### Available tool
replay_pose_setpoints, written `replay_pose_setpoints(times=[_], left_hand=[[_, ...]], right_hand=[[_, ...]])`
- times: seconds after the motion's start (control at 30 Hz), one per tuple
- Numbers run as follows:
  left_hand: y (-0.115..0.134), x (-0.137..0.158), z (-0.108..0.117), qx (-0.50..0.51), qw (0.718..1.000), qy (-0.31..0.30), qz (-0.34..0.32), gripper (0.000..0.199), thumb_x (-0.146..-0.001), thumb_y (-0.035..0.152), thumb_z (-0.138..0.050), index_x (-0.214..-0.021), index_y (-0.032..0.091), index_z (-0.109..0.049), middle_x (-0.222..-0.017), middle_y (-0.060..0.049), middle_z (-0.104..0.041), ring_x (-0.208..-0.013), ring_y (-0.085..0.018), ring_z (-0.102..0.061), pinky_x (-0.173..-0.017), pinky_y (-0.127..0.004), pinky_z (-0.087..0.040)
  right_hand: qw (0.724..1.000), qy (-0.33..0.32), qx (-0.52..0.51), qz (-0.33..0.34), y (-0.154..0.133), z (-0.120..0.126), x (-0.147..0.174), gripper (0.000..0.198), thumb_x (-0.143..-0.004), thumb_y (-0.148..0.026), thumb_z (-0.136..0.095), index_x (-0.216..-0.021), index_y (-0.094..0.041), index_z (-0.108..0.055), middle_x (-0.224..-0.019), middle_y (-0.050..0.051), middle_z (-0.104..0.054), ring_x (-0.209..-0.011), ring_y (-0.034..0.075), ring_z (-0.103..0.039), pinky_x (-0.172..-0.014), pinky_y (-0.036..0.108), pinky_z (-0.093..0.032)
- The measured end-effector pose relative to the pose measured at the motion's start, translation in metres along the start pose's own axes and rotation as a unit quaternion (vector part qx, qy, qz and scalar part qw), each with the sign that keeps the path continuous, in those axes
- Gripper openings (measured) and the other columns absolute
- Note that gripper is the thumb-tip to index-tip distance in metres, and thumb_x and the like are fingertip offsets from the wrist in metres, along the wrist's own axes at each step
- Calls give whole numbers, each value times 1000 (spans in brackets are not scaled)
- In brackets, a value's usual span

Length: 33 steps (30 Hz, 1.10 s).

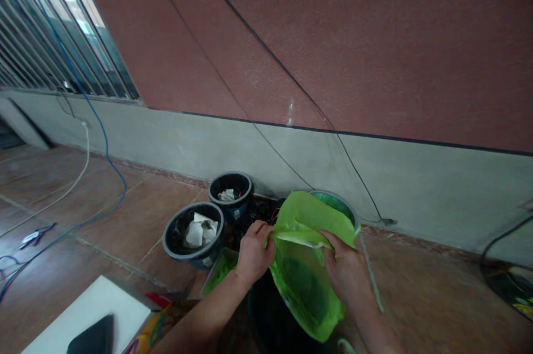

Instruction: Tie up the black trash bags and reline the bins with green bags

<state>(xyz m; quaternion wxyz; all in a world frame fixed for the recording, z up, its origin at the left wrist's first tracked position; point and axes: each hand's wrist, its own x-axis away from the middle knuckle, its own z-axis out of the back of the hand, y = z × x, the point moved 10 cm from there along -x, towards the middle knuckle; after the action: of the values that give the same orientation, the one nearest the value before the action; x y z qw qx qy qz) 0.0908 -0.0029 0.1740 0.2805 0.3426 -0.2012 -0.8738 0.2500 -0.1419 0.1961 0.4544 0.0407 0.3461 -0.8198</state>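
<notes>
Green bag (306, 287) strung between 2 hands, body hanging below the fingers over a black bin (264, 320); can't tell if they touch. Left hand (254, 251): fingers pinching a fold along the bag's edge. Right hand (345, 268): fingers gripping the fold's other end. Left of the left fingers: 2 black-lined bins, front bin (210, 261) and rear bin (234, 213), paper in each. Below-left of the left fingers: tray (206, 286), green stuff inside. Beyond the right fingers: lined bin (339, 205), partly hidden by the bag. Blue cable (106, 148): floor, well left of the fingers.
</notes>
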Motion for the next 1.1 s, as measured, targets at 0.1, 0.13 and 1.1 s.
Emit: replay_pose_setpoints(times=[0.1,0.13,1.1], left_hand=[[4,-1,-12,-1,999,-40,-2,27,-76,12,-63,-101,18,-67,-109,-9,-66,-104,-24,-61,-95,-41,-49],[4,-2,-18,-9,998,-61,0,24,-76,12,-63,-99,18,-68,-108,-9,-67,-103,-24,-61,-96,-43,-48],[4,1,-10,99,995,17,14,29,-85,4,-47,-104,18,-66,-93,-5,-68,-86,-15,-65,-83,-27,-52]], right_hand=[[997,-24,-67,-27,-2,-5,1,43,-83,-26,-41,-112,-17,-72,-78,7,-77,-62,22,-69,-65,31,-56],[995,-31,-90,-28,-3,-7,1,43,-83,-27,-42,-113,-16,-72,-78,7,-77,-60,21,-68,-63,31,-56],[987,-40,120,102,-52,-51,11,49,-86,-19,-57,-135,-15,-53,-136,16,-59,-122,31,-56,-101,46,-45]])
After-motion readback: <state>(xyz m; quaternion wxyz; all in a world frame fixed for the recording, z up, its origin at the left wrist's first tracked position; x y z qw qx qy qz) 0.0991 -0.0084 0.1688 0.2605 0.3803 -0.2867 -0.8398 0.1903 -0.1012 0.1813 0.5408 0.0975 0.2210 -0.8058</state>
